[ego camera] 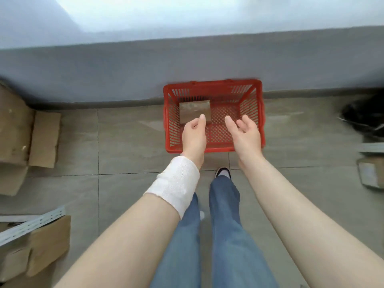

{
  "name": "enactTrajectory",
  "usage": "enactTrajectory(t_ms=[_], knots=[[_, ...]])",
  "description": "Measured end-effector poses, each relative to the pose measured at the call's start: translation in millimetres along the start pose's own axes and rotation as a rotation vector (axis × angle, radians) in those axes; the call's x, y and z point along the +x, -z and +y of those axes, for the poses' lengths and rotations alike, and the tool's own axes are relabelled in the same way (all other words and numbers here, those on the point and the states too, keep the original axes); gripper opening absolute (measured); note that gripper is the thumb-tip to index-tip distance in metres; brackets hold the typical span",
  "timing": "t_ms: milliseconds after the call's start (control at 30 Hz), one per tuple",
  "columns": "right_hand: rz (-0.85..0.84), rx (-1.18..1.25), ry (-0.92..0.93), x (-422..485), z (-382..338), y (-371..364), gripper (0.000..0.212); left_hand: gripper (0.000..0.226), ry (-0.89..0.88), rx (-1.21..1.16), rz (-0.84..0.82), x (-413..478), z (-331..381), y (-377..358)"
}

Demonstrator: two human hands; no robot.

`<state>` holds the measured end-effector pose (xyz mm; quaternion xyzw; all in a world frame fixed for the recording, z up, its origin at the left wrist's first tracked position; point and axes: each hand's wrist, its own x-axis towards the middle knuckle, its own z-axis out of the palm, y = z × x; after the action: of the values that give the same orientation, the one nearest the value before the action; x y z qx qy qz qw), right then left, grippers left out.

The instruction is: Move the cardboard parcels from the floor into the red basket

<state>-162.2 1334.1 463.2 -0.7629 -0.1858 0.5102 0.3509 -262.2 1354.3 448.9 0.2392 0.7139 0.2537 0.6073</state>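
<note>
A red plastic basket [214, 84] stands on the tiled floor against the grey wall, straight ahead of me. One brown cardboard parcel [194, 110] lies inside it, in the far left part. My left hand [194, 136] hovers over the basket's near left side, fingers loosely apart, fingertips just at the parcel's near edge, holding nothing. My right hand [245, 134] hangs over the near right side, palm turned inward, fingers spread and empty. A white band wraps my left wrist.
Flattened cardboard boxes [25, 138] lie at the left, with more cardboard [41, 246] and a perforated metal rail [31, 223] at the lower left. A taped parcel [372, 173] sits at the right edge, a dark bundle [365, 117] beyond it. My legs and shoe [223, 172] stand behind the basket.
</note>
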Motion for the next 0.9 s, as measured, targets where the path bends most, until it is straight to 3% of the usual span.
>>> enactTrajectory(t_ms=[100, 467, 700, 900], knots=[[-0.003, 0.065, 0.013, -58.0, -8.0, 19.3, 0.069, 0.044, -0.028, -0.014, -0.045, -52.4, 1.9, 13.2], [-0.077, 0.094, 0.08, -188.4, 47.4, 93.5, 0.057, 0.036, -0.141, 0.021, -0.045, -195.3, -77.7, 44.1], [0.042, 0.11, 0.051, -275.3, 122.8, 167.6, 0.053, 0.023, -0.139, 0.102, -0.169, -277.5, -147.0, 30.5], [0.157, 0.184, 0.011, -355.7, 198.5, 198.1, 0.052, 0.034, -0.159, 0.216, -0.346, -342.3, -212.7, 33.8]])
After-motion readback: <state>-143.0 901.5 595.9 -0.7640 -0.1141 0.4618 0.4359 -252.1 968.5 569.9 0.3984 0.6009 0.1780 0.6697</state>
